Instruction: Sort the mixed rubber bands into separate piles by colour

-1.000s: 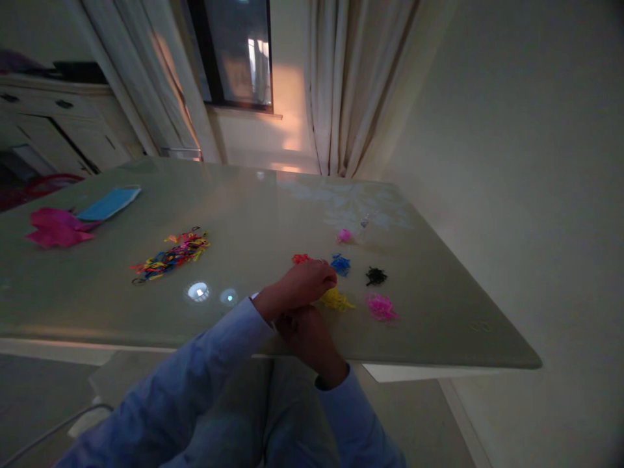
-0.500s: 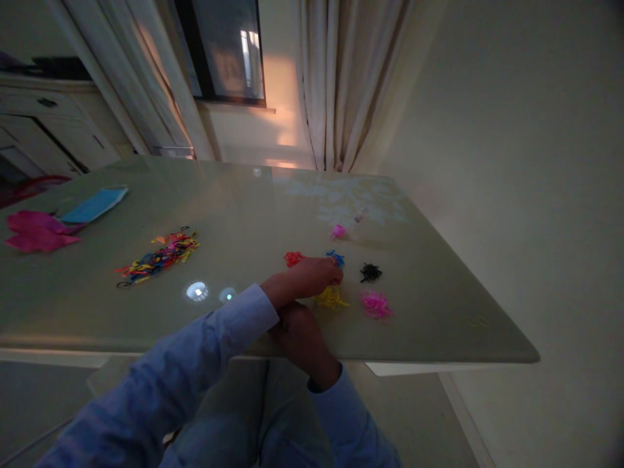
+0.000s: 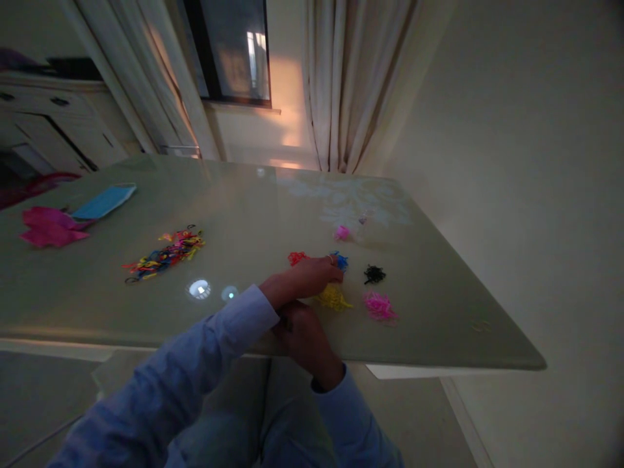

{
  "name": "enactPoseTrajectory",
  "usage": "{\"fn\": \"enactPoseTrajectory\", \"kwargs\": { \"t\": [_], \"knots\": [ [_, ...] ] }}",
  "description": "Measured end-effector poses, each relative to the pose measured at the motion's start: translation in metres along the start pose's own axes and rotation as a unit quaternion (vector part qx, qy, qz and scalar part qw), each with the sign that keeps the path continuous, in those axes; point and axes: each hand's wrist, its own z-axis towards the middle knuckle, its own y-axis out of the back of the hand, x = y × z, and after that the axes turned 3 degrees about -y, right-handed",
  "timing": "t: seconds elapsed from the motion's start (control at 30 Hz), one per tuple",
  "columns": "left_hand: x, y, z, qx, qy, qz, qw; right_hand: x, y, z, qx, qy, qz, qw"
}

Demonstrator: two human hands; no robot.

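My left hand (image 3: 314, 275) reaches across the table with its fingers curled down, between a pile of blue rubber bands (image 3: 340, 261) and a pile of yellow ones (image 3: 333, 298). Its fingertips nearly touch the blue pile, and whatever they pinch is hidden. Below the left wrist, my right hand (image 3: 303, 335) rests closed near the table's front edge; its fingertips are out of sight. Red bands (image 3: 297, 258) lie just beyond the left hand. Black bands (image 3: 374, 274) and pink bands (image 3: 380, 306) form separate piles to the right.
A mixed heap of coloured bands (image 3: 166, 255) lies left on the glossy table (image 3: 244, 214). Farther left are a pink cloth-like item (image 3: 52, 227) and a blue face mask (image 3: 106, 202). A small pink object (image 3: 342, 233) stands beyond the piles. Some pale bands (image 3: 480, 326) lie near the right corner.
The view has shifted slightly, moving the table's things a little to the right in the picture. Both hands keep nearly the same pose, the left still beside the blue pile.
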Motion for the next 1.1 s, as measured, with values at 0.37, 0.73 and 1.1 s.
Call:
{"fn": "enactPoseTrajectory", "kwargs": {
  "t": [0.37, 0.73, 1.1],
  "knots": [
    [0.000, 0.016, -0.097, -0.272, 0.094, -0.161, 0.944, 0.000, 0.001, 0.000, -0.026, 0.040, 0.006, 0.999],
    [0.041, 0.012, -0.225, -0.338, 0.268, -0.091, 0.898, 0.003, 0.004, 0.005, 0.009, 0.044, -0.068, 0.997],
    [0.048, 0.017, -0.246, -0.465, 0.273, -0.284, 0.793, 0.048, -0.027, 0.082, 0.064, 0.029, -0.069, 0.995]
  ]
}}
